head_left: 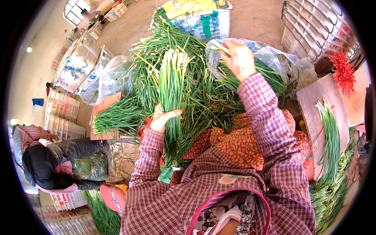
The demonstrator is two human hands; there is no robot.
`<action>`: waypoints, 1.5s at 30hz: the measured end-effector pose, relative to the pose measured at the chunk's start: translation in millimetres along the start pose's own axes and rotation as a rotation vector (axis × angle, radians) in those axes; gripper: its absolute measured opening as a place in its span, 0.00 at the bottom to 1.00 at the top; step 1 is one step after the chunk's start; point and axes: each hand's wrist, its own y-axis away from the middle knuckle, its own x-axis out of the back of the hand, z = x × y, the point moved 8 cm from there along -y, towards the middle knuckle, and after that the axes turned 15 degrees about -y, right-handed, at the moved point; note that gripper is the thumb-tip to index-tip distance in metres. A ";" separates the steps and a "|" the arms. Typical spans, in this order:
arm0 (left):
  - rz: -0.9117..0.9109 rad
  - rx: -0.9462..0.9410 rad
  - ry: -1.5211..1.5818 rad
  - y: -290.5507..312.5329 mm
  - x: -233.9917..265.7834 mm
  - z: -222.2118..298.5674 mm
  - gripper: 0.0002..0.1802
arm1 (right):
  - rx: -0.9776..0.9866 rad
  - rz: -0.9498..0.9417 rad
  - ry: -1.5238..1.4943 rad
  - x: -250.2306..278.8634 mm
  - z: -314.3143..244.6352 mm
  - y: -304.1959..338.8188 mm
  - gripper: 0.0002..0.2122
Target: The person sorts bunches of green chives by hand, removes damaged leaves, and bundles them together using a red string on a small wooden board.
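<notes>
My left hand [159, 118] is closed round a thick bundle of garlic chives [171, 88], thumb across the front. The bundle stands upright, its pale stem ends at the top and its green leaves hanging below the hand. Further forward and right, my right hand [239, 58] pinches a few pale chive stems [220, 47] beside a clear plastic bag [261, 46]. A large heap of loose chives [197, 84] spreads under and between both hands. More chives [115, 118] lie on a board [105, 135] at the left.
A tied chive bundle [329, 135] lies on a wooden board [313, 105] at the right, near red ties [343, 74]. Ahead stands a white crate [219, 25]; stacked crates [309, 29] rise at far right. Another person [45, 164] bends at the left.
</notes>
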 end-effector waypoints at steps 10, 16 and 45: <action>0.130 -0.079 0.016 -7.0 -25.0 8.7 0.22 | -0.106 -0.058 -0.568 -40.4 -48.8 9.8 0.13; 0.072 -0.017 0.023 -4.1 -33.1 4.3 0.28 | -0.142 -0.062 -0.404 -49.7 -45.7 8.1 0.10; 0.147 0.006 0.023 -3.4 -16.2 -22.2 0.24 | -0.225 -0.211 -0.152 -23.9 -2.8 20.8 0.20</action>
